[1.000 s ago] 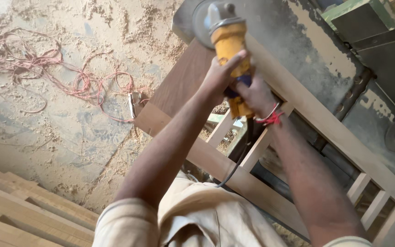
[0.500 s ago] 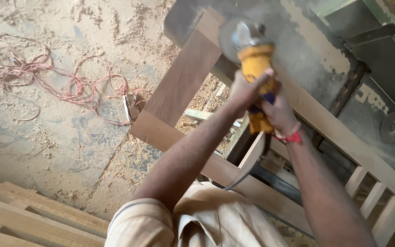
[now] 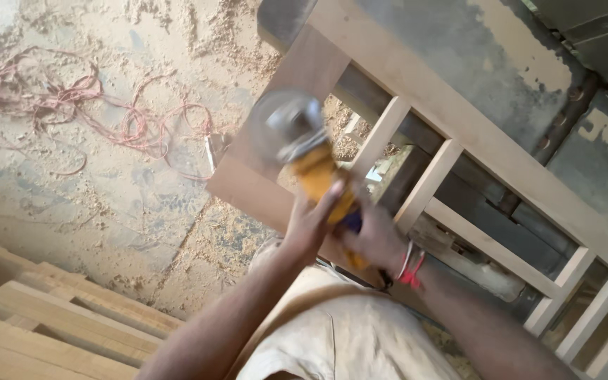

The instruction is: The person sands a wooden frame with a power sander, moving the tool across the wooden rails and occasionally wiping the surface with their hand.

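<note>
Mid-frame, our left hand [image 3: 311, 222] and right hand [image 3: 373, 239] clamp the yellow-bodied angle grinder [image 3: 304, 151] over the slatted pale wooden frame [image 3: 459, 148]; sanding appears underway, needing steady grip.

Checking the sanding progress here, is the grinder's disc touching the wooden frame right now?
Cannot tell. In the head view the grinder, held in the left hand and right hand, overlaps the wooden frame, but its disc end is motion-blurred, so neither contact nor gap shows.

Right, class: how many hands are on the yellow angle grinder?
2. The left hand grips the yellow angle grinder at its left side; the right hand holds its rear end.
</note>
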